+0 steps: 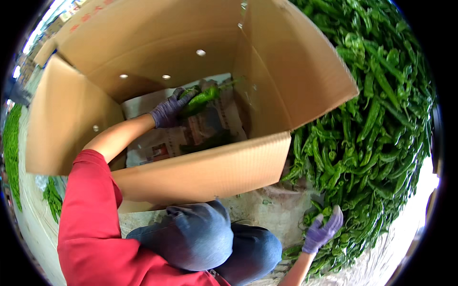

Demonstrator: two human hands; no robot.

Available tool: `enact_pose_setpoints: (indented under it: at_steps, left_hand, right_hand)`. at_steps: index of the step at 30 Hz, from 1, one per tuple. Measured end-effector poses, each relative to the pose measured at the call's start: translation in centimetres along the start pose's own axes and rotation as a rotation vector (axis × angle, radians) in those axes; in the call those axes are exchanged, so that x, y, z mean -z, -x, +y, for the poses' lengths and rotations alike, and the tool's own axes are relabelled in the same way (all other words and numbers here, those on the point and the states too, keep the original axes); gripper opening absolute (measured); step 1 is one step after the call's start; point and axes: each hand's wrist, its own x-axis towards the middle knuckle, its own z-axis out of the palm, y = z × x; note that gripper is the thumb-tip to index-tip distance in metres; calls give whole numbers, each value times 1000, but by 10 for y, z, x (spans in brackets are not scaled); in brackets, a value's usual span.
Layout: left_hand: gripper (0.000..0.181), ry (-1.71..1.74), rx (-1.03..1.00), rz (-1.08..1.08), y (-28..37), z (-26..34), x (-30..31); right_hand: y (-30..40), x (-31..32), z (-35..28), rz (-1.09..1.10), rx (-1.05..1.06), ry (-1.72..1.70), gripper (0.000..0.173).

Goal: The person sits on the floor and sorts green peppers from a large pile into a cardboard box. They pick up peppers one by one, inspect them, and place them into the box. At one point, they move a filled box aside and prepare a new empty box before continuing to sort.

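Observation:
My left hand, in a purple glove, reaches down inside a large cardboard box. Its fingers are closed around a few green chili peppers, one with a long stem pointing right. Printed newspaper lines the bottom of the box, and some dark green peppers lie on it near the front wall, partly in shadow. At the lower right, my right hand, gloved too, is at the edge of a big pile of green chili peppers. Its fingers are spread, and nothing shows in its grasp.
The box flaps stand up and outward; the right flap leans over the pile. My bent knees are close to the box's front wall. More green peppers lie on the floor at the left, with another long heap beyond.

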Motion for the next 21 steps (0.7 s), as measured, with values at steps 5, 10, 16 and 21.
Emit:
enact_pose_setpoints:
  at_steps: [5,10,16,21]
  left_hand:
    - [81,-36,35,-241,-48,7,-80]
    - [67,9,-12,-320,-65,19,-85]
    - [50,342,-70,-70,-49,67,29]
    - [30,593,-279,446,-14,209,135]
  right_hand:
    - [-12,-84,-34,-258,43,-339,54]
    - [-1,-162,-86,-553,-110,-538,66]
    - [2,-236,-119,-937,491,-4,45]
    - [15,-258,-89,-921,622,-97,43]
